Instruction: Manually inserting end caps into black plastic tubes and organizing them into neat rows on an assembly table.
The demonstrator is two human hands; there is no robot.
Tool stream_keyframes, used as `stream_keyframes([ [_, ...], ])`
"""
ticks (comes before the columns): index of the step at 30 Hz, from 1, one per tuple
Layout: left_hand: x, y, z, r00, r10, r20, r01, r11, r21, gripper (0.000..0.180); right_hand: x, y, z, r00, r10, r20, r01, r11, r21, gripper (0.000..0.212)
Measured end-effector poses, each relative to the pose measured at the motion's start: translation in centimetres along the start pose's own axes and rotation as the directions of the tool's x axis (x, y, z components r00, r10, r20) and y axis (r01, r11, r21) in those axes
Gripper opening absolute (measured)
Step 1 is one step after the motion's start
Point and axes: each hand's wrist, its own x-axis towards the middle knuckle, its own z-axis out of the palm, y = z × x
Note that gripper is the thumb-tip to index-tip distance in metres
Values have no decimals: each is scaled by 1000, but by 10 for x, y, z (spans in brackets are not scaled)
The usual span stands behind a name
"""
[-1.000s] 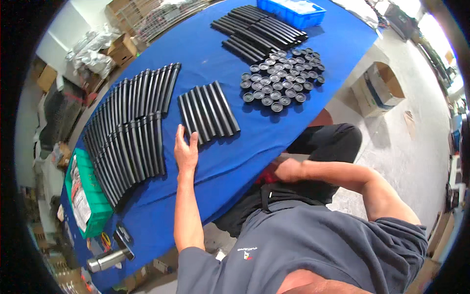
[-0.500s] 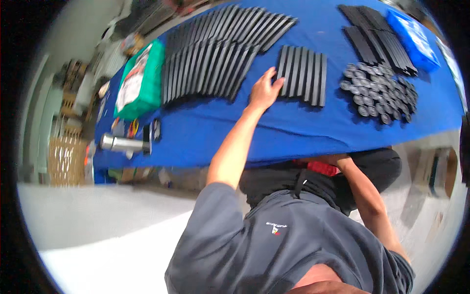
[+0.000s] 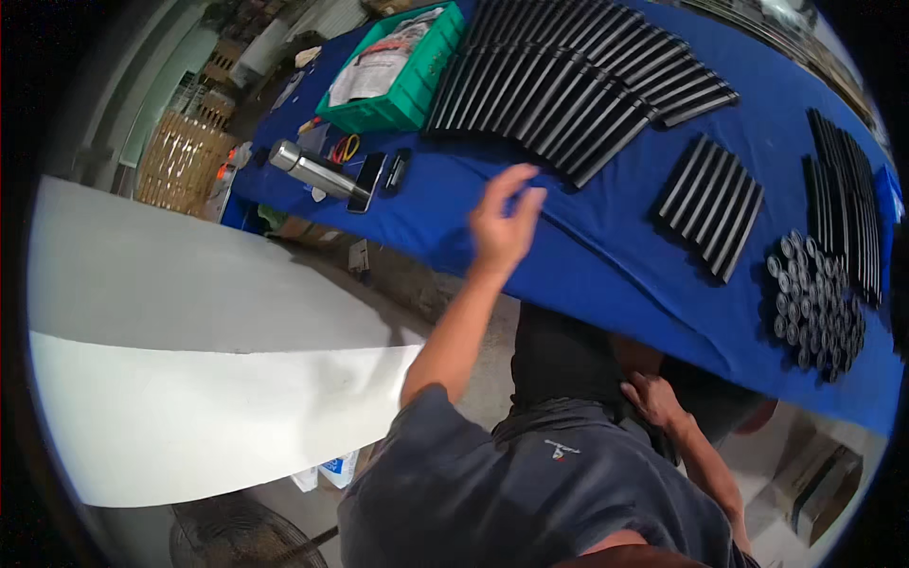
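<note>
My left hand hovers over the front part of the blue tablecloth, thumb and fingers apart, with nothing in it. Just beyond it spreads a large fan of black tubes, laid side by side in overlapping rows. To its right lies a smaller group of black tubes, apart from the hand. My right hand rests low on my dark trousers below the table edge. Its fingers look loosely bent against the cloth, and I see no object in them. Further right sits a cluster of round black caps.
Left on the table are a green crate holding papers, a steel flask, a phone and a small black object. More black strips lie far right beside a blue box. A fan stands lower left.
The view has turned left, so the table's things appear shifted right. My left hand has come away from the smaller tube group toward the near left. My right hand has moved nearer my waist.
</note>
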Motion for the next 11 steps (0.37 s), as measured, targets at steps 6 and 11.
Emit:
stream_keyframes([
  [6, 68, -114, -230, 742, 84, -665, 265, 875, 406, 52, -18, -7, -42, 997, 2, 80, -4, 1000, 28, 35],
  [11, 132, -158, -263, 538, -202, -819, 647, 722, 246, 109, -9, 18, -25, 952, 203, 227, -200, 979, -38, 45],
])
